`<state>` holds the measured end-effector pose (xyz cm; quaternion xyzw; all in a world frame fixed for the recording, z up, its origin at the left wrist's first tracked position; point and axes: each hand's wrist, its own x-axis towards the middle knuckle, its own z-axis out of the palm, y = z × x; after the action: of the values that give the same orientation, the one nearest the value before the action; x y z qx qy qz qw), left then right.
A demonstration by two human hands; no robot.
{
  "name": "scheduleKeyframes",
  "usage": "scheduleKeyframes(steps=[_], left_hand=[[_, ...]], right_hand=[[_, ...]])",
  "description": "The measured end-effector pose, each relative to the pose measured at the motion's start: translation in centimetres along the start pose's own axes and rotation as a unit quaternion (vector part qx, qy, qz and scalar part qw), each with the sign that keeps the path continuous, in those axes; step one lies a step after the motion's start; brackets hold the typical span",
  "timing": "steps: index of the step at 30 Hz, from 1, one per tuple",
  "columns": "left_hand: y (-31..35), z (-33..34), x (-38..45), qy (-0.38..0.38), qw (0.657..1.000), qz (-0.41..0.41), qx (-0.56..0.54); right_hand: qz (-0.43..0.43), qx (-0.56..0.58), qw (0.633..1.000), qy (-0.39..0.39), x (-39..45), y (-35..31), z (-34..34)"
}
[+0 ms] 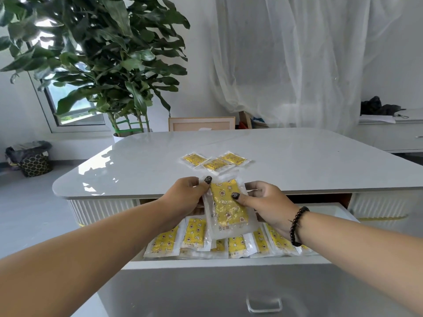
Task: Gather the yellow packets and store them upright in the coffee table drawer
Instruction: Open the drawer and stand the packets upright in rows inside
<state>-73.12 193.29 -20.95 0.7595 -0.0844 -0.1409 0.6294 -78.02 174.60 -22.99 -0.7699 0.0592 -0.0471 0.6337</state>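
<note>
Both my hands hold one yellow packet (229, 207) in clear wrap, upright and slightly tilted, above the open drawer (224, 263) of the white coffee table (297, 156). My left hand (185, 196) pinches its top left edge. My right hand (265, 202) has its thumb on the packet's front. Several yellow packets (194, 234) stand or lean in a row inside the drawer, below the held one. Three more yellow packets (215, 161) lie flat on the tabletop beyond my hands.
The drawer front with its clear handle (263, 304) is pulled out toward me. A large potted plant (109, 65) stands behind the table's left corner, a picture frame (201, 124) behind the middle. A patterned bin (34, 162) sits on the floor, left. A white cabinet (393, 133) is at right.
</note>
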Motion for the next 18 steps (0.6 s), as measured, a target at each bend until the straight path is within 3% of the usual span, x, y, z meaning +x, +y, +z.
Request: scheduleKeyframes(steps=[4, 10, 18], left_hand=[[-0.2, 0.9, 0.8, 0.009, 1.0, -0.025, -0.014], [-1.3, 2.2, 1.5, -0.074, 0.993, -0.094, -0.002], [-6.2, 2.8, 4.3, -0.079, 0.977, -0.172, 0.097]], right_hand=[[0.031, 0.007, 0.999, 0.033, 1.4, 0.7, 0.3], [0.059, -0.047, 0.993, 0.087, 2.9, 2.3, 0.5], [0.147, -0.165, 0.974, 0.047, 3.7, 6.2, 1.5]])
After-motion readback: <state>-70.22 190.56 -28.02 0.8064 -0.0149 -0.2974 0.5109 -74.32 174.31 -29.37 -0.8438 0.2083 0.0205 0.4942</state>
